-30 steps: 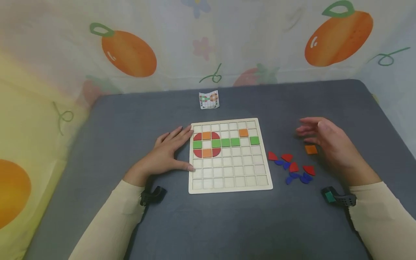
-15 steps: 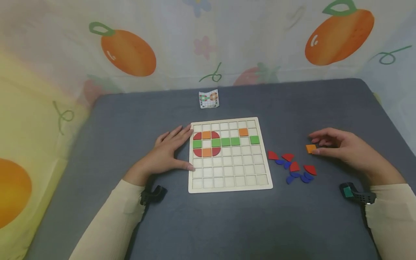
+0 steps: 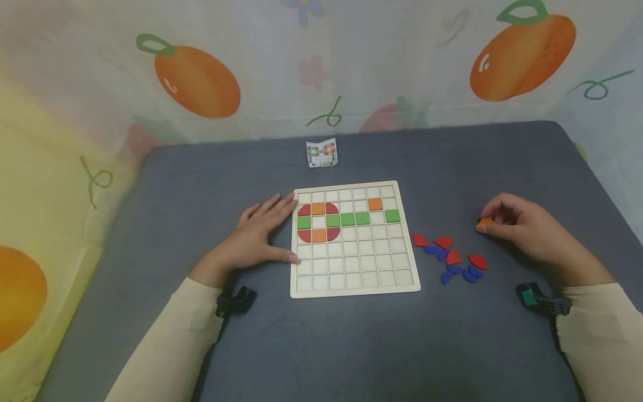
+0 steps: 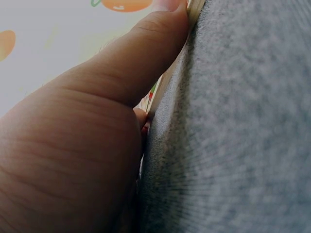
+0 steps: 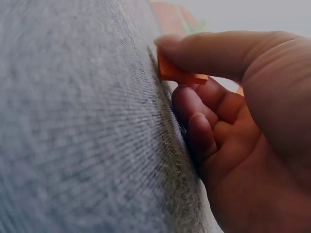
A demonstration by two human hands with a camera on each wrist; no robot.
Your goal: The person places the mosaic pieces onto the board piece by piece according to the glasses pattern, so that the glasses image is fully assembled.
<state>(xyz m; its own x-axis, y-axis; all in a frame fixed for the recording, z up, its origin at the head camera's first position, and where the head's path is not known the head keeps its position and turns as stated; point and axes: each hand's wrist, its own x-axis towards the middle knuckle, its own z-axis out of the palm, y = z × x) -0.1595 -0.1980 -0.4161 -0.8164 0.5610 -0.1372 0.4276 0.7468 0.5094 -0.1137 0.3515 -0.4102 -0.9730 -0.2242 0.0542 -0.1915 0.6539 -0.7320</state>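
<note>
Between thumb and curled fingers, my right hand pinches an orange square tile, close over the grey cloth right of the loose pieces. My left hand lies with fingers spread at the left edge of a pale wooden grid board. Its fingertips and thumb tip rest on the board's border. Green square tiles, orange square tiles and red quarter-round tiles fill some cells in the board's upper half. In the left wrist view the thumb reaches along the board's edge.
Loose red quarter-round pieces and blue curved pieces lie right of the board. A small printed pattern card sits behind it. The grey table cover runs back to a curtain with fruit prints.
My right hand came down from above the orange tile, pulled back to the right, and now pinches it. The left hand has stayed at the board's edge.
</note>
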